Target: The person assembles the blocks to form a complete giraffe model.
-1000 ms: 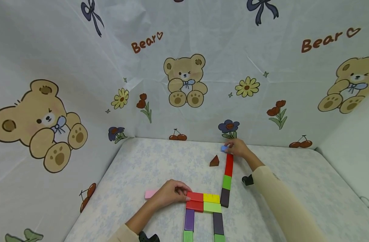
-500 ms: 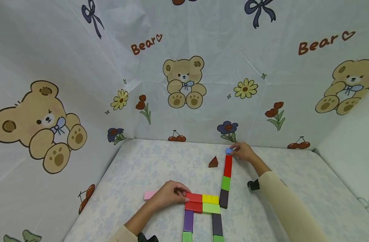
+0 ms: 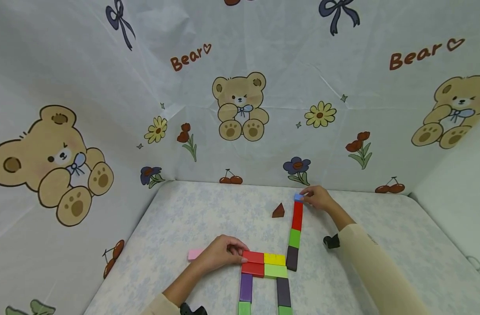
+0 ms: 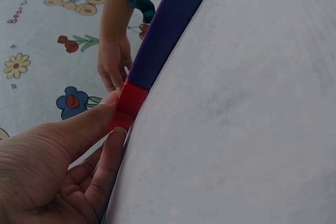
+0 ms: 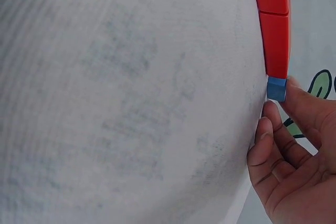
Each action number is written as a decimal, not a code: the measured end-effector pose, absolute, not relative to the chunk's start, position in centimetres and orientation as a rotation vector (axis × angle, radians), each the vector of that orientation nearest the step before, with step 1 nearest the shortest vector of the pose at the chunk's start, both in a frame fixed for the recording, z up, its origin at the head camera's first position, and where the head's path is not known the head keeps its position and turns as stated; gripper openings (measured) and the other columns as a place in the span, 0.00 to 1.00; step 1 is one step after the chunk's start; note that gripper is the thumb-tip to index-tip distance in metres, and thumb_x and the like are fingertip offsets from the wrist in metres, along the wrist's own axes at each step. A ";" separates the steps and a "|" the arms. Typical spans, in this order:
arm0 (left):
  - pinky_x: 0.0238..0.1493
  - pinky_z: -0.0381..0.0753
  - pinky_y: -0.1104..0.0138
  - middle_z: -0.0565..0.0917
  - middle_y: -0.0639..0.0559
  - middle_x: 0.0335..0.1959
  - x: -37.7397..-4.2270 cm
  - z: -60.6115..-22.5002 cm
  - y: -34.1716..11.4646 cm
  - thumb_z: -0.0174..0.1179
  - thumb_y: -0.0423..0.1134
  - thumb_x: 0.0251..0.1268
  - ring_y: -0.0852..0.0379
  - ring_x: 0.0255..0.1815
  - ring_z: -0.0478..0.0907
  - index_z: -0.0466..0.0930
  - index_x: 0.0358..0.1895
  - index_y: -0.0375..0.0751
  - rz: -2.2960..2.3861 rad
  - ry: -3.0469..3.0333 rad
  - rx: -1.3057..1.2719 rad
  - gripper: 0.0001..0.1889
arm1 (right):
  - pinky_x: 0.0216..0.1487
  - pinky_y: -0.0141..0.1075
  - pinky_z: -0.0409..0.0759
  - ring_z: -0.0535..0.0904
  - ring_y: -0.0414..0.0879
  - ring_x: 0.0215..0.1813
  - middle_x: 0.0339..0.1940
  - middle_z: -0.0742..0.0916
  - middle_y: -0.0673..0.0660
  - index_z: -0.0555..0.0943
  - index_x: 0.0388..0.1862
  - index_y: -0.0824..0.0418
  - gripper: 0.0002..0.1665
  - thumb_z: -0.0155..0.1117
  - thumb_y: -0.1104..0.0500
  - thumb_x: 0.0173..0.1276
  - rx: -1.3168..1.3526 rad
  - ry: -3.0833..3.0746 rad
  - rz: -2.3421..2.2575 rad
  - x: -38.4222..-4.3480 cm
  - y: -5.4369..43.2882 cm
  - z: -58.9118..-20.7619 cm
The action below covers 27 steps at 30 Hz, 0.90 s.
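Observation:
Near the back of the table, my right hand holds a small blue block at the far end of a line of blocks. The right wrist view has the thumb against this blue block, which meets the red block. Behind it in the line come a green block and a dark block. My left hand pinches the left end of the red blocks, thumb and finger on either side in the left wrist view. To their right lie a yellow block and a light green block.
A brown wedge block stands left of the line. A pink block lies partly behind my left hand. Purple and dark blocks, each with green below, extend toward me. A bear-printed sheet rises behind the table.
My right hand has moved the blue block slightly right, onto the end of the red block, and then held still. My left hand has stayed at the red blocks.

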State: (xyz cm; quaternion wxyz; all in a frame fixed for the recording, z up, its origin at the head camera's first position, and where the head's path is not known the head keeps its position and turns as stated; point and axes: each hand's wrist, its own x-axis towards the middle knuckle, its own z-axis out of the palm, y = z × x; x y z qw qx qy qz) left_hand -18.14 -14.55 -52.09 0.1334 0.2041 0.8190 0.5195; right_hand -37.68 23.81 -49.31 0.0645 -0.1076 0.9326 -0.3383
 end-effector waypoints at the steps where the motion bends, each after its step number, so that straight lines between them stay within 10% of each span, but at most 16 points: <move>1: 0.32 0.79 0.71 0.85 0.57 0.29 -18.2 -52.1 -14.5 0.77 0.39 0.57 0.62 0.29 0.78 0.91 0.43 0.51 1.506 2.376 0.592 0.11 | 0.32 0.36 0.80 0.78 0.48 0.34 0.41 0.86 0.63 0.84 0.54 0.68 0.16 0.66 0.61 0.72 -0.325 2.817 -1.023 -37.5 23.8 -49.2; 27: 0.32 0.79 0.71 0.85 0.58 0.29 -18.1 -52.0 -14.5 0.77 0.39 0.56 0.61 0.29 0.79 0.91 0.43 0.51 1.502 2.387 0.587 0.11 | 0.31 0.36 0.80 0.76 0.49 0.33 0.42 0.86 0.63 0.84 0.56 0.67 0.17 0.66 0.60 0.73 -0.289 2.783 -1.018 -37.3 24.0 -49.4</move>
